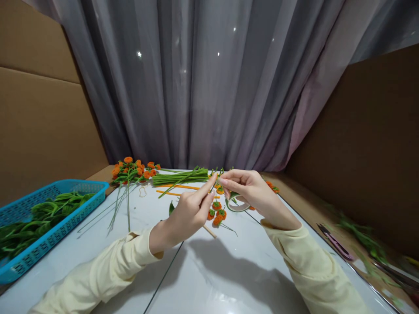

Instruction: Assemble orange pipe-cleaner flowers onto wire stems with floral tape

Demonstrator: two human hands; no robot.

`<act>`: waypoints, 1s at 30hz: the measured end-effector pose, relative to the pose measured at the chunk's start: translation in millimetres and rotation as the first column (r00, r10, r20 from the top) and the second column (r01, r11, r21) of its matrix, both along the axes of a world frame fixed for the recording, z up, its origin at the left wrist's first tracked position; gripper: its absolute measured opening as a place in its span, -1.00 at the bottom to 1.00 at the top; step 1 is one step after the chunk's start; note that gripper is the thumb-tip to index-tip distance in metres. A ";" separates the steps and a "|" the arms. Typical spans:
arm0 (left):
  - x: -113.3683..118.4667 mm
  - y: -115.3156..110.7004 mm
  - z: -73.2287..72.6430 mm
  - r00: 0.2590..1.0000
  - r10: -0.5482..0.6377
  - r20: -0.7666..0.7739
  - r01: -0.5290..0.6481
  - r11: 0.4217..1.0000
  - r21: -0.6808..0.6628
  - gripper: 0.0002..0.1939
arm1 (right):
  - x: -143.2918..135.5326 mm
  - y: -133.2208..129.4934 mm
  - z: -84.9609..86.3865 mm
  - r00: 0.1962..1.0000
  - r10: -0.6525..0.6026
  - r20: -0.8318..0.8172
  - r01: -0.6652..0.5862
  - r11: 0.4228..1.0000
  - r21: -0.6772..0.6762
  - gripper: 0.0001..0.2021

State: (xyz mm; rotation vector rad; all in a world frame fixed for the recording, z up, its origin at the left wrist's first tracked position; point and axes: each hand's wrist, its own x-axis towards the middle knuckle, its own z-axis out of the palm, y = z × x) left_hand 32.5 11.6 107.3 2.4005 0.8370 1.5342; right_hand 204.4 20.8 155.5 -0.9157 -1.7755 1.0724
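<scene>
Above the middle of the white table, my left hand [188,213] pinches a thin dark stem, fingertips close to those of my right hand [250,192]. A roll of green tape [238,203] hangs at my right hand's lower fingers, and its thumb and forefinger are pressed together on something small, likely the tape's end. A dark green leaf [171,208] shows behind my left hand. Small orange flower heads [217,214] with green tops lie just beyond my hands. Below my left hand a thin tan stick [210,231] pokes out.
A blue basket [54,244] of green leaves stands at the left. At the back lie orange flowers on stems [134,170], green pipe cleaners [180,176] and orange strips [176,193]. Scissors [335,242] and green scraps lie beyond the table's right edge. Cardboard and a grey curtain surround the table.
</scene>
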 end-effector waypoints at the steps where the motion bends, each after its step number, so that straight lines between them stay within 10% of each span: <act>1: 0.0 0.2 -1.0 1.000 0.016 -0.001 -0.016 1.000 0.020 -0.57 | 0.1 0.1 -0.1 1.000 -0.002 0.004 0.002 1.000 0.007 -0.71; 30: -0.4 0.0 -5.1 0.996 0.061 -0.060 -0.043 0.965 0.260 -0.64 | 6.1 -5.2 7.2 0.995 0.077 0.056 -0.068 0.986 -0.152 -0.73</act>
